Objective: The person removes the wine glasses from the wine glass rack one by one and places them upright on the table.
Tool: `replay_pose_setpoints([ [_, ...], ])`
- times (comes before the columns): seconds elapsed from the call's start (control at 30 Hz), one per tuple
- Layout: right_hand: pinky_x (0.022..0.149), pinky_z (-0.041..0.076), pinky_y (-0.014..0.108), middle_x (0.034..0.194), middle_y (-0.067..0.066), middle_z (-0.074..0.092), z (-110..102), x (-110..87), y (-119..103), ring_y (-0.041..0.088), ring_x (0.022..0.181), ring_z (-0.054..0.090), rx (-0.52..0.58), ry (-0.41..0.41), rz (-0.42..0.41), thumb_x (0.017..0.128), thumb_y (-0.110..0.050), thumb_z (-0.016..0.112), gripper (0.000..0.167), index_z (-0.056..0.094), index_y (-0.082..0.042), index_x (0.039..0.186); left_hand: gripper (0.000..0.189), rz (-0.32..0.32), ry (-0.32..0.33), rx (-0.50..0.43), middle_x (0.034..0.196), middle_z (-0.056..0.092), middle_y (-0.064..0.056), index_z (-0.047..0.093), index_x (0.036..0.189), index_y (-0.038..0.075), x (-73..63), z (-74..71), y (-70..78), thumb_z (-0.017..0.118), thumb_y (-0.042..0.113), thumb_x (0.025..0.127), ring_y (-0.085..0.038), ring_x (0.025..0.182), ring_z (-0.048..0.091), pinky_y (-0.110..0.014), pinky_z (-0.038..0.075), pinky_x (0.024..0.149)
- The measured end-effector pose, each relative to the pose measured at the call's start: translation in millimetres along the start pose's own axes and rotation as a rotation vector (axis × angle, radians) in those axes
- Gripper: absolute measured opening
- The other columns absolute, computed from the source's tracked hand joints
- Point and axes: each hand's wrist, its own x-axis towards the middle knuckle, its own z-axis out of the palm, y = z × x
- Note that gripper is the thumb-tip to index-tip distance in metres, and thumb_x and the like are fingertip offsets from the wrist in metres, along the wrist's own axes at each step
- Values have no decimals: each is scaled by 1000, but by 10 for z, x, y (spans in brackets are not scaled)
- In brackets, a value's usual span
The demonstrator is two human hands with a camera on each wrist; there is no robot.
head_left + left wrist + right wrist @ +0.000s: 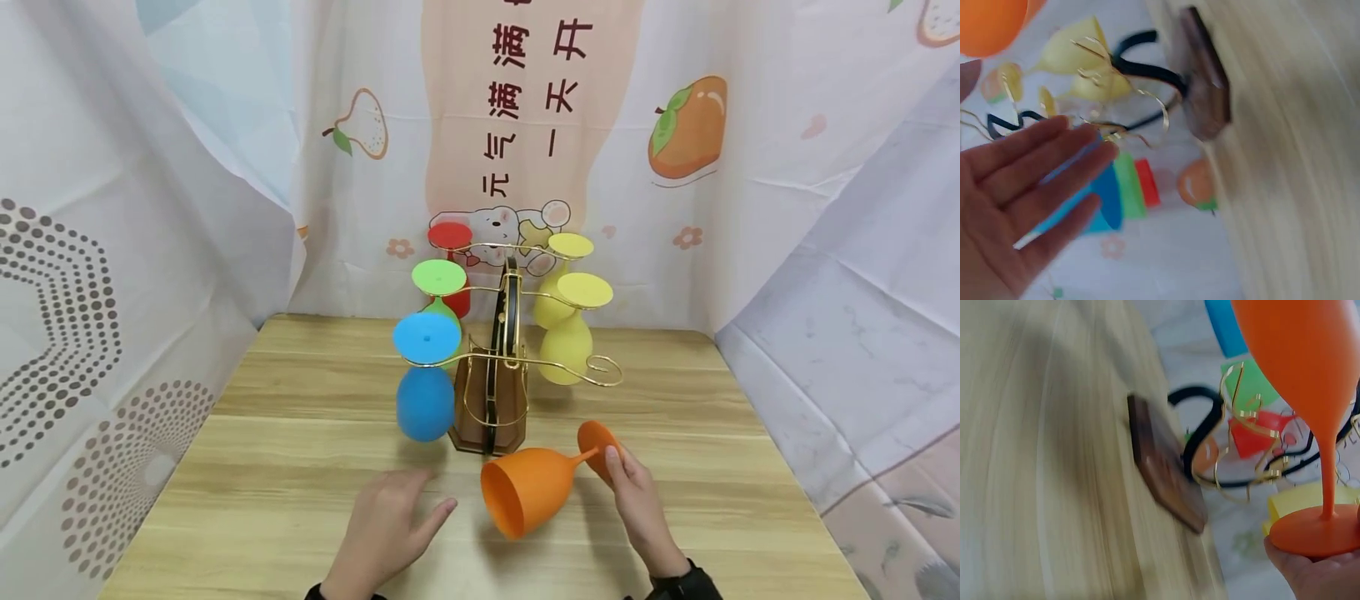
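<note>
An orange goblet point(536, 487) lies tilted in the air over the table front, its mouth toward the lower left. My right hand point(639, 508) pinches its round foot point(1316, 530), thumb on one face. My left hand point(390, 521) hovers left of the goblet's mouth, apart from it, holding nothing; in the left wrist view its fingers point(1054, 162) are straight. Behind both hands stands a goblet rack with a wooden base point(468, 417) and gold wire arms. Upside down on its left side hang blue point(426, 400), green point(439, 279) and red point(450, 236) goblets.
Two yellow goblets point(567, 350) hang upside down on the rack's right side. The front right wire arm point(600, 379) ends in a curl, near the orange goblet. The wooden table point(300, 467) reaches back to a printed cloth point(360, 217); cloth also hangs at both sides.
</note>
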Motion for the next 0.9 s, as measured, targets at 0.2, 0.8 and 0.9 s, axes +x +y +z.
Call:
replay_pose_setpoints([
  [0.2, 88, 49, 8, 131, -1, 58, 157, -56, -86, -14, 104, 56, 196, -38, 2, 104, -34, 34, 59, 32, 9, 145, 49, 289, 198, -256, 108, 72, -6, 67, 112, 5, 186, -122, 218, 58, 48, 92, -20, 98, 68, -34, 55, 86],
  [0.8, 93, 49, 14, 120, -14, 59, 539, -146, -68, -8, 109, 58, 357, -186, 89, 105, -39, 30, 67, 20, 12, 148, 22, 502, -8, -40, 68, 67, 9, 67, 69, 18, 470, -78, 565, 78, 35, 76, -5, 64, 59, -19, 47, 66],
  [0.9, 92, 50, 13, 116, -17, 61, 563, -131, -78, -7, 106, 58, 351, -187, 80, 105, -37, 33, 66, 24, 12, 146, 27, 499, 10, -52, 55, 55, 10, 60, 59, 18, 452, -92, 553, 77, 29, 76, -5, 54, 50, -18, 42, 59],
])
